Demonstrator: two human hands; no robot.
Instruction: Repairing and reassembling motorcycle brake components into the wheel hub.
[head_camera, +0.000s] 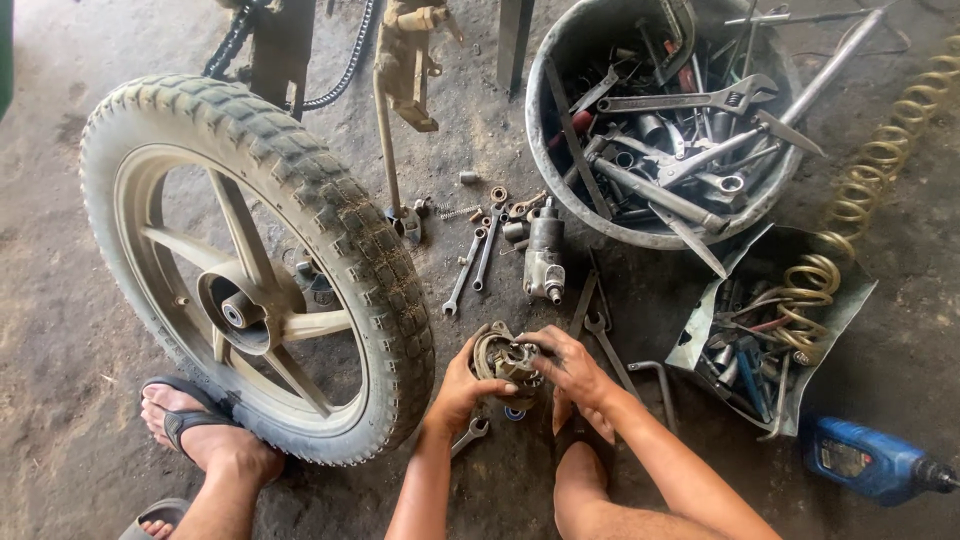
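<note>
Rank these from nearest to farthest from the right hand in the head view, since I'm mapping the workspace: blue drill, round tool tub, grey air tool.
1. Grey air tool, just above the right hand.
2. Round tool tub, farther up and right.
3. Blue drill, far right on the floor.

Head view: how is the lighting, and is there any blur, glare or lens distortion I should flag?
Head view: soft, even daylight, faint shadows; no harsh glare, only dull sheen on tools in the round tub; wheel bulges slightly from the wide lens; both hands and the metal part are sharp.

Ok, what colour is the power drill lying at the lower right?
Blue, with a dark chuck end; the power drill lies on the concrete floor, clearest in the head view.
</note>
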